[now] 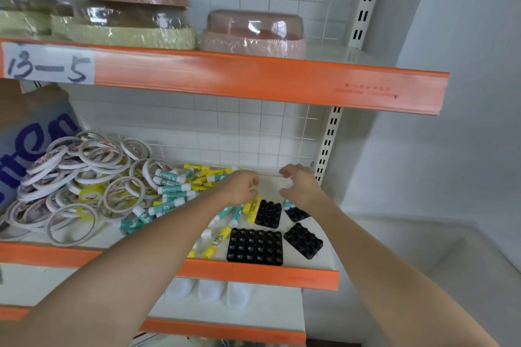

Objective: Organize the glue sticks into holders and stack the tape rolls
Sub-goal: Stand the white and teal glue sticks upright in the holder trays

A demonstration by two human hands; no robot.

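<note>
**Both hands over the glue sticks on the middle shelf**

The left hand [241,188] sits at the centre of the frame, fingers curled, above the right edge of the glue stick pile [180,189]; something yellow shows at its fingertips, but whether it pinches a stick cannot be told. The right hand [300,185], just right of centre, hangs with fingers loosely curled and nothing visible in them, apart from the left hand, above bare white shelf.

Directly below the hands lie four black holders: a small one [268,213] under the gap between the hands, another [296,214] partly hidden by the right wrist, a large one [255,246] at the front edge, and a tilted one [303,240] to its right. Their holes look empty. A yellow glue stick [216,242] lies just left of the large holder.

Further left, teal and yellow sticks lie jumbled, running into a loose heap of tape rolls [73,183] at centre left. The shelf [253,272] has an orange front strip. At upper left, a paper label [48,63] reads "13-5", and wrapped bowls [253,34] stand on the shelf above.
</note>
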